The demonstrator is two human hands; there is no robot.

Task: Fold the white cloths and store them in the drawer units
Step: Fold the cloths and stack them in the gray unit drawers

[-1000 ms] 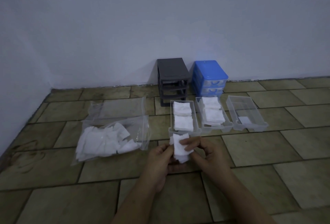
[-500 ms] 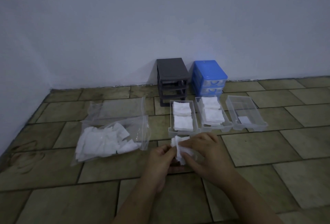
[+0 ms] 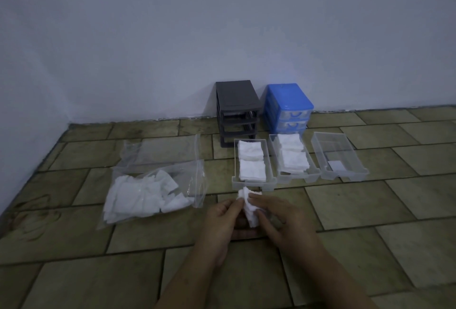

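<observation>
Two drawer units (image 3: 237,111) (image 3: 287,107) stand side by side on the floor (image 3: 74,271) against the wall. Before them lie three drawers (image 3: 237,180) (image 3: 272,151) (image 3: 345,174) in a row, the left and middle holding folded cloths (image 3: 252,162) (image 3: 292,157). Left of the row lies a bag (image 3: 158,160) with loose cloths (image 3: 145,195) in it. Nearest the floor's front edge, both hands (image 3: 222,222) (image 3: 281,220) hold a cloth (image 3: 249,207) just before the left drawer.

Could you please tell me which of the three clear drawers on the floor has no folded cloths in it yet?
The rightmost drawer; the left drawer and middle drawer each hold folded white cloths.
</observation>
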